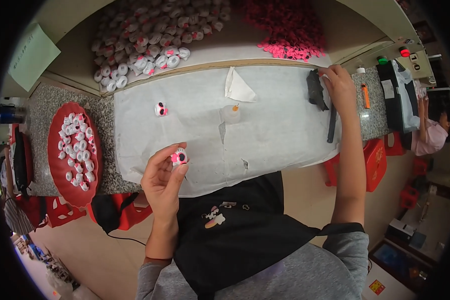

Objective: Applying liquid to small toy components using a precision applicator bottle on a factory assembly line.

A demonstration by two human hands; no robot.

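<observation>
A small white figurine head [179, 157] with a pink bow and a black eye is pinched between the thumb and fingers of my left hand [161, 175], above the near left part of the white sheet. Over at the far right, my right hand [341, 90] has its fingers closed at the upper edge of a crumpled black piece [316, 91]; what they grip is hidden. Just below that hand lies a dark stick-like tool [331, 126]. Another white head [161, 109] rests alone on the sheet. A small translucent bottle [231, 114] with an orange tip stands mid-sheet.
A red scalloped tray [56, 165] of white heads sits at left. Behind a low ledge are a pile of white heads [145, 37] and a heap of pink pieces [290, 42]. A folded white paper [239, 87] and an orange cutter [366, 96] lie nearby. Red stools stand below.
</observation>
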